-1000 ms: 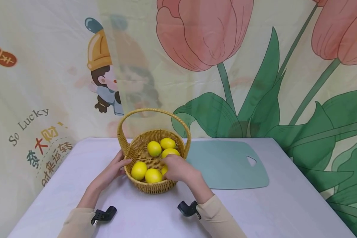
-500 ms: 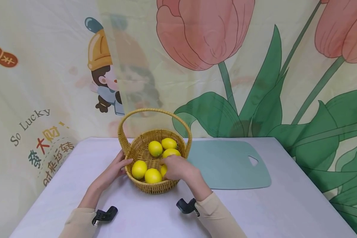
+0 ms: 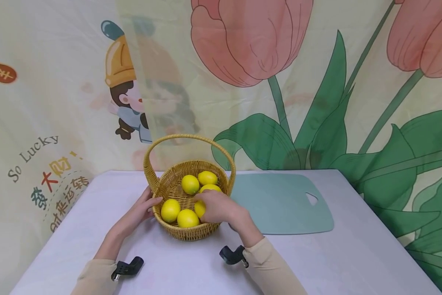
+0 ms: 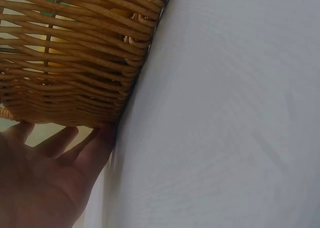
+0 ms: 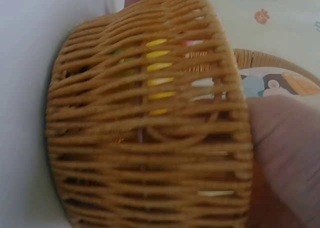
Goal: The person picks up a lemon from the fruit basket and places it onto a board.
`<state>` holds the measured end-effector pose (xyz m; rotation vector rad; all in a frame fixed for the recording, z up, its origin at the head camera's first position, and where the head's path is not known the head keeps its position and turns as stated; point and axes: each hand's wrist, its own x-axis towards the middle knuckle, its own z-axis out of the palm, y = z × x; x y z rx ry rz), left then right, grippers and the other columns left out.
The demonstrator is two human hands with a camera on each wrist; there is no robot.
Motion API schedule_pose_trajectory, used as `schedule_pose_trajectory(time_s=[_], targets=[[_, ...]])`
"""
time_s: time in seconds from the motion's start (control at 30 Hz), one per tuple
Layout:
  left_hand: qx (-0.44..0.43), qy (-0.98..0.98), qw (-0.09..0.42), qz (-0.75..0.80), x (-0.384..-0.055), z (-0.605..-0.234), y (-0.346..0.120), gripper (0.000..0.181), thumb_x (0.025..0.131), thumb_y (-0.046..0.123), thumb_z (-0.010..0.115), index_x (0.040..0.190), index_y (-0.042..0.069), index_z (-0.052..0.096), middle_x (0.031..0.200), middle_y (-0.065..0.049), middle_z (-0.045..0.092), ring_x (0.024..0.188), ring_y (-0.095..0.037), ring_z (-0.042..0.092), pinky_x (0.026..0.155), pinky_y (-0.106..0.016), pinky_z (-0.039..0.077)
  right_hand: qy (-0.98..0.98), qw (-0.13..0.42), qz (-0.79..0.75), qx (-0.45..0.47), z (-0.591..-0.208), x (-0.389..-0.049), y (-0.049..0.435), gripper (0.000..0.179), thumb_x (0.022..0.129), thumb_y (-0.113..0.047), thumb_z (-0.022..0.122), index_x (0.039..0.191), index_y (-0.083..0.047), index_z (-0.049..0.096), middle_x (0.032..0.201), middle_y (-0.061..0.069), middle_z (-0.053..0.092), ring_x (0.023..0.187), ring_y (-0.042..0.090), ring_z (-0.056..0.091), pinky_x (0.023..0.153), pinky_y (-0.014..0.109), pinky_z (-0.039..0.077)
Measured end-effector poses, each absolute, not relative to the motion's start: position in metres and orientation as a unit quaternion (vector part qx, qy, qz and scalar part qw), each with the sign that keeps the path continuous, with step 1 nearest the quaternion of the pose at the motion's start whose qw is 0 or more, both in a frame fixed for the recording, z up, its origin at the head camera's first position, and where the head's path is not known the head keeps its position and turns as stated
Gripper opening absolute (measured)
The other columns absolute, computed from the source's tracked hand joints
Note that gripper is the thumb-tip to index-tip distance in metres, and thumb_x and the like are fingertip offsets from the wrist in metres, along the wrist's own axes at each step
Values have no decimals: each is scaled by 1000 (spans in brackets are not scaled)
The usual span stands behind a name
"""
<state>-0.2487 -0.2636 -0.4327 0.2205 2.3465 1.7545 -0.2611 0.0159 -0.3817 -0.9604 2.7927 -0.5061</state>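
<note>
A round wicker basket (image 3: 189, 234) with a tall arched handle stands on the white-covered table. Several yellow lemons lie inside it, among them one at the front (image 3: 188, 218) and one at the front left (image 3: 170, 210). My right hand (image 3: 221, 208) reaches over the basket's right rim, its thumb and fingers curled around a lemon (image 3: 200, 209); the hand covers part of this lemon and of the one behind it. On the left, my left hand (image 3: 141, 209) rests against the basket's outer side. In the left wrist view its fingertips (image 4: 65, 135) press on the weave, extended.
A pale green cutting board (image 3: 283, 205) lies to the right of the basket, its left part behind the basket and right hand. Behind the table (image 3: 184, 266) hangs a printed cloth (image 3: 250, 123) with tulips. Black camera mounts (image 3: 128, 267) sit at both wrists.
The right hand has shifted slightly within the basket, and more of the lemon in its fingers shows. The left hand stays at the basket's side.
</note>
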Motion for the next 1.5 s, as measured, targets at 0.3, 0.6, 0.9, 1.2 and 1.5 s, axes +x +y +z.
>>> schedule_pose_trajectory(time_s=[0.3,0.6,0.9,1.2,1.5], targets=[[76,796,103,592,-248,-431,-265,75,105,36,43,160,31,-8,169,-12,0,152,-40,20,116,-60,32,914,51,-218,-338,-375,-259,28,51,77,-13,70,127,-23,66,126,-6,64,102,12,55,77,28,45],[71,797,107,591,-247,-429,-266,77,105,36,42,159,31,-11,169,-11,-4,153,-41,15,117,-62,28,909,37,-233,-344,-359,-252,37,56,78,-13,71,133,-22,62,137,-2,60,120,16,55,91,32,49],[78,793,108,594,-248,-429,-265,77,105,36,43,159,29,-12,169,-11,-4,153,-40,16,117,-62,27,898,30,-273,-345,-341,-244,50,57,79,-15,71,135,-24,61,140,-3,56,117,14,54,87,30,50],[76,792,111,595,-248,-428,-263,77,105,35,42,159,31,-13,169,-10,-5,154,-41,13,118,-65,23,886,7,-306,-348,-324,-237,67,55,81,-14,72,134,-24,61,140,-6,57,123,14,52,89,30,52],[76,793,111,594,-248,-430,-262,77,105,36,42,159,29,-13,169,-11,-5,153,-40,13,118,-64,23,868,-23,-351,-349,-306,-229,89,53,83,-13,73,134,-20,60,138,-3,56,113,14,56,88,30,54]])
